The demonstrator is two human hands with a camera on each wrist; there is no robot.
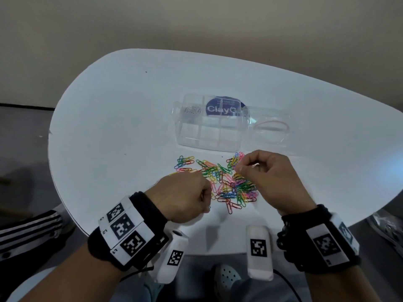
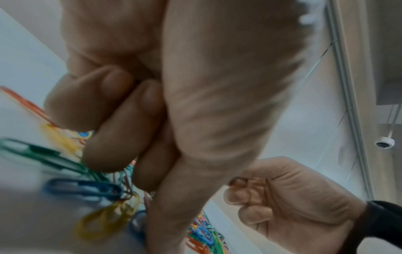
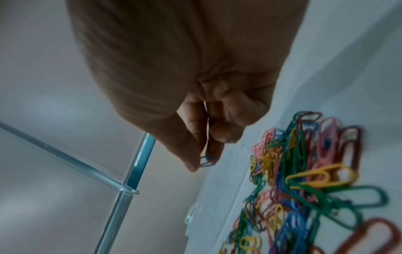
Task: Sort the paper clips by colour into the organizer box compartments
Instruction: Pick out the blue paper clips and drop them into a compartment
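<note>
A heap of mixed coloured paper clips (image 1: 229, 184) lies on the white table (image 1: 130, 101), just in front of the clear organizer box (image 1: 209, 138). Several silver clips (image 1: 192, 110) sit in its far-left compartment. My right hand (image 1: 239, 167) hovers over the heap's far right part, thumb and forefinger pinching a small blue paper clip (image 3: 208, 160). My left hand (image 1: 185, 192) is curled into a fist at the heap's left edge, its fingers (image 2: 121, 120) folded into the palm just above the clips. Whatever the fist may hold is hidden.
The box's clear lid (image 1: 272, 136) lies open to the right with a red rubber band (image 1: 271, 127) on it. A blue round label (image 1: 222, 109) shows through the far compartments. The table's curved front edge (image 1: 196, 252) runs close to my wrists.
</note>
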